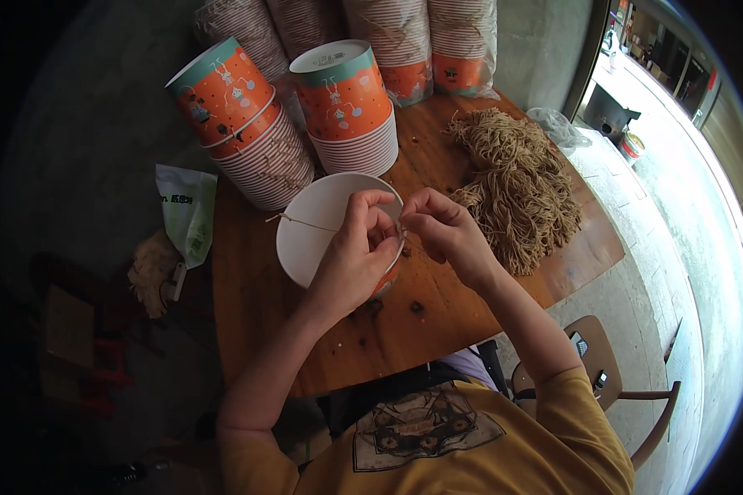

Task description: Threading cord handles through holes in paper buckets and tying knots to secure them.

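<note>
A white-lined paper bucket point(304, 247) stands tilted on the wooden table in front of me, its orange outside showing below my hands. Across its opening runs a thin tan cord point(309, 223), with a knotted end past the left rim. My left hand point(357, 260) is closed on the cord, fingers curled at the bucket's right side. Fingertips pinched, my right hand point(443, 231) meets it at the right rim and also grips the cord. The exact spot where the fingers meet the cord is partly hidden. A heap of tan cords point(524, 194) lies right of my hands.
Stacks of orange-and-teal paper buckets point(348, 107) stand behind, one stack point(243, 124) leaning left. More wrapped stacks point(392, 49) line the wall. A green-and-white bag point(188, 210) hangs by the table's left edge. At right is a wooden chair point(598, 363) holding small items.
</note>
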{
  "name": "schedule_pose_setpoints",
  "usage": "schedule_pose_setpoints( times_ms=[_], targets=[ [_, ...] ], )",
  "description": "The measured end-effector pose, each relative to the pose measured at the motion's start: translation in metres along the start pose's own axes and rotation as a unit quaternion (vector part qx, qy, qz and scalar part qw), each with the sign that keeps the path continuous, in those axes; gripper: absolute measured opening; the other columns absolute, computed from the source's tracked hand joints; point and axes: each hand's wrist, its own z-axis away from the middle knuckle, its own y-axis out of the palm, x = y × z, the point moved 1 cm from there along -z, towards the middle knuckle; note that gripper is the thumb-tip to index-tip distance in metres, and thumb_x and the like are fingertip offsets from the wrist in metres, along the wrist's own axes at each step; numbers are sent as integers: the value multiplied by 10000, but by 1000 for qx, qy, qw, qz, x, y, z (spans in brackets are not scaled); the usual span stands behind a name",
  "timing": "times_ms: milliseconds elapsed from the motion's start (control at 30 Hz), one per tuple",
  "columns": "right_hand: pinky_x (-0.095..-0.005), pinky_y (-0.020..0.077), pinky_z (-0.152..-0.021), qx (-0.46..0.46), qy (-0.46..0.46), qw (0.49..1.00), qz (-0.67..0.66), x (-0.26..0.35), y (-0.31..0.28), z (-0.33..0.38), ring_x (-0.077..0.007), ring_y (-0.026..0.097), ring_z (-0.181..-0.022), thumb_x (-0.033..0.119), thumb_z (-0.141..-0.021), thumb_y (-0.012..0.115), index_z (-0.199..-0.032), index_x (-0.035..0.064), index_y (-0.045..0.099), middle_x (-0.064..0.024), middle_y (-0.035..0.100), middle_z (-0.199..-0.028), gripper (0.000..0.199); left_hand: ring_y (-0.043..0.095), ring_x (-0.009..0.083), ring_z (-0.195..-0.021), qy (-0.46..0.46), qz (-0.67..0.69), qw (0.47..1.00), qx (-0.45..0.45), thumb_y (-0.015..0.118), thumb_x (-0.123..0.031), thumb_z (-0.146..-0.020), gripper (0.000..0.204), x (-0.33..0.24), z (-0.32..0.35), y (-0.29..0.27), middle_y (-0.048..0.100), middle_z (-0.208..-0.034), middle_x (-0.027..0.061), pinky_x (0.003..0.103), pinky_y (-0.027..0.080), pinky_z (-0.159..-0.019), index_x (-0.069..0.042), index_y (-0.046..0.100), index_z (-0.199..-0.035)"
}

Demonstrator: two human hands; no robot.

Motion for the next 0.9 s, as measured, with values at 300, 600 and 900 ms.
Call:
schedule_pose_setpoints(
  times_ms=[300,600,900],
  targets=[
    [-165,275,-457,4,7,993,-117,-10,-5,-5,9,362,-528,203,-904,600,-953,138,593,95,502,-737,81,563,131,-769,-8,-45,999,22,552,6,-881,369,-7,1,0,552,-832,53,288,465,-726,-27,370,-1201],
    [-164,264,-461,-22,-9,999,-39,8,-8,-4,7,363,-537,226,-936,592,-1009,125,578,100,480,-723,125,558,128,-822,-21,20,999,17,531,22,-864,377,-5,1,-4,555,-858,60,285,444,-809,-25,369,-1201],
    [-163,342,-512,31,-93,990,105,31,-3,3,10,416,-588,195,-955,551,-1030,106,590,81,534,-777,123,619,222,-772,-17,-112,994,3,592,-42,-869,268,-13,12,7,575,-852,111,366,496,-696,-19,426,-1078]
  ],
)
